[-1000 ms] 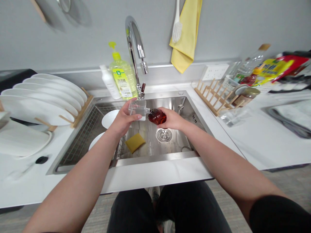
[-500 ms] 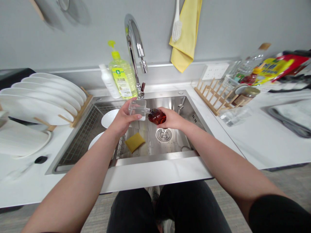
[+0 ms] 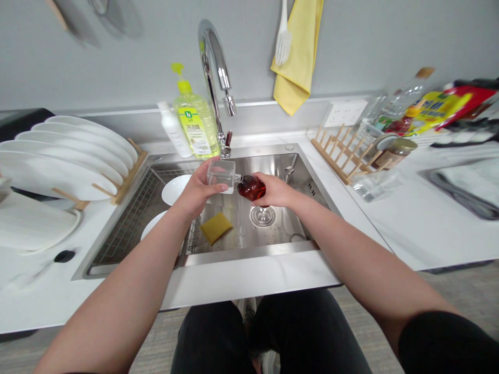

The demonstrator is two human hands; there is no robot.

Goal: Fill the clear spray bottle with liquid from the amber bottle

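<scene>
Over the sink my left hand (image 3: 197,189) grips a clear square-sided container (image 3: 221,171), thumb along its front and fingers behind. From the right, my right hand (image 3: 275,190) is wrapped round a small bottle of dark reddish-brown liquid (image 3: 250,187). The bottle lies tipped on its side, its narrow end pointing left and meeting the container's right side. Whether liquid is flowing, I cannot make out. Beneath the hands, a yellow sponge (image 3: 216,228) rests in the steel sink (image 3: 249,241), left of the drain (image 3: 262,216).
Left in the sink, white plates (image 3: 174,191) sit by a wire rack (image 3: 120,223). Behind rise the faucet (image 3: 212,78) and a yellow dish soap bottle (image 3: 197,124). Plates stand in a wooden rack (image 3: 130,171) at left; another wooden rack (image 3: 331,150) holds a jar (image 3: 397,153) at right.
The container and bottle stay in nearly the same place, end to end. Only a slight shift of the camera shows.
</scene>
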